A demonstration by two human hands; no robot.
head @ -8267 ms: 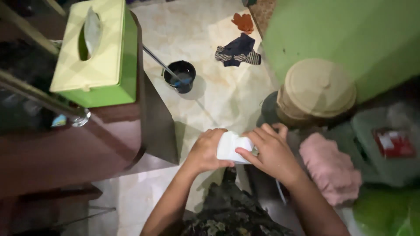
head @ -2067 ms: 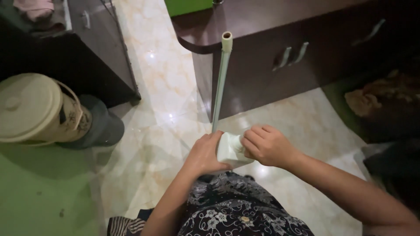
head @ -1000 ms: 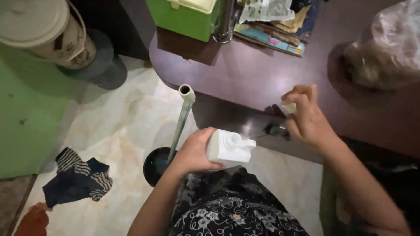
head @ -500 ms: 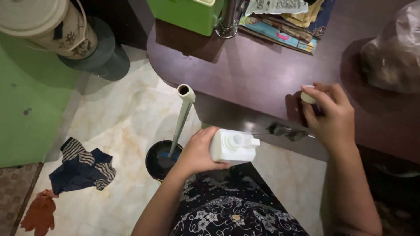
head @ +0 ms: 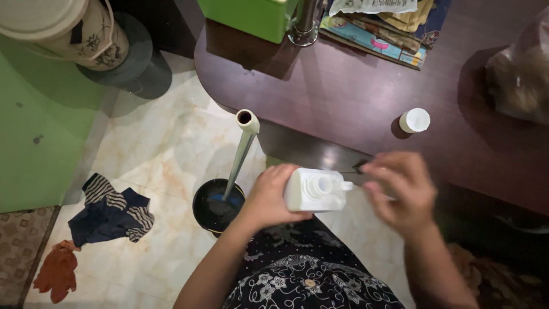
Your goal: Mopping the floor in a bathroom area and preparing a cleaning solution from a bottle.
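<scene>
Uncapping looks done: the white plastic bottle is gripped by left-hand fingers, its round white cap left near the dark counter's front edge, while the blurred right hand, fingers loosely spread and empty, is beside the open neck, so steady tilting seems called for.

Bare forearms, dark garment with white floral swirl print

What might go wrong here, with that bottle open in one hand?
The white bottle is uncapped and held only by the left hand, so a tilt could spill liquid onto the dress or floor. The white cap sits loose on the dark table and could roll off. The long pole leaning in the dark bucket stands close to the elbow; a bump might topple it.
</scene>
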